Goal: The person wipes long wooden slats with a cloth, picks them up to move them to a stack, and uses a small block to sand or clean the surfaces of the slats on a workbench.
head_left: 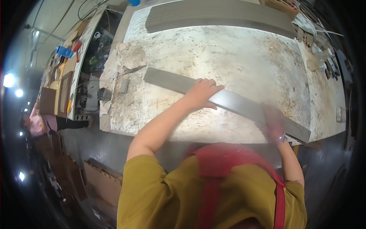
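A long gray bar (238,105) slants over the bench (244,61). From here I see the left grip (202,94) holding the bar near its middle. The right grip (272,123) is on the bar too, closer to its right end, but so blurry I can't tell if it squeezes. Both grips hide bits of the bar. Past the bar is a big gray stack (221,17). Left of the bar sit a crumpled cloth (130,57), a small block (124,86) and a dark cup (103,94).

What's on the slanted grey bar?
On the grey bar, the left hand lies left of its middle, the blurred right hand toward its right end; what they cover is hidden.
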The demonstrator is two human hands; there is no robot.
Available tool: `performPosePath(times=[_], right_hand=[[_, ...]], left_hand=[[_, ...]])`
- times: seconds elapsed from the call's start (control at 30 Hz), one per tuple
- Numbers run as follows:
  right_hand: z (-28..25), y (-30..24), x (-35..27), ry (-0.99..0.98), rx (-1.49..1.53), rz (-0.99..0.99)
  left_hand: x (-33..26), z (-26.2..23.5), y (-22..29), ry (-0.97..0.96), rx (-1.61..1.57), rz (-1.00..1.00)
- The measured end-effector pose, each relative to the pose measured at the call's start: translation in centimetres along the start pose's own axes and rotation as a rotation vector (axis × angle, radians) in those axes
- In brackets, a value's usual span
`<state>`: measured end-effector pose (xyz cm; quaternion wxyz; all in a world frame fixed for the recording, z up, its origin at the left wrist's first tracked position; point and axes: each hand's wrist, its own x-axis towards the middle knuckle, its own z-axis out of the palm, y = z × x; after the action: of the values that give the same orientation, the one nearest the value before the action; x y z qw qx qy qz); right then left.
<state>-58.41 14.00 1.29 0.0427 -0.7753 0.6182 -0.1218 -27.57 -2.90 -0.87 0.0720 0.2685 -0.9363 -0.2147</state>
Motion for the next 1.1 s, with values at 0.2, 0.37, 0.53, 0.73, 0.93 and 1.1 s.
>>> performPosePath(times=[0.2,0.37,0.53,0.73,0.93,1.1], right_hand=[[0.4,0.6,-0.3,-0.032,-0.026,0.073],[0.7,1.9,-2.4,-0.082,0.021,0.087],[2.2,2.1,-3.2,-0.164,0.065,-0.024],[0.8,5.0,-7.1,-0.131,0.088,-0.008],[1.4,7.3,-9.3,-0.15,0.154,-0.088],[1.5,5.2,-8.5,-0.188,0.089,-0.247]], left_hand=[[0.7,0.1,0.6,0.045,0.048,-0.024],[1.4,0.2,1.8,0.081,0.072,0.007],[-2.4,2.3,3.3,0.101,0.179,-0.075],[-3.9,2.9,6.0,0.056,0.281,-0.118],[-7.9,3.3,7.3,0.039,0.202,-0.145],[-13.1,1.6,10.1,0.042,0.289,-0.239]])
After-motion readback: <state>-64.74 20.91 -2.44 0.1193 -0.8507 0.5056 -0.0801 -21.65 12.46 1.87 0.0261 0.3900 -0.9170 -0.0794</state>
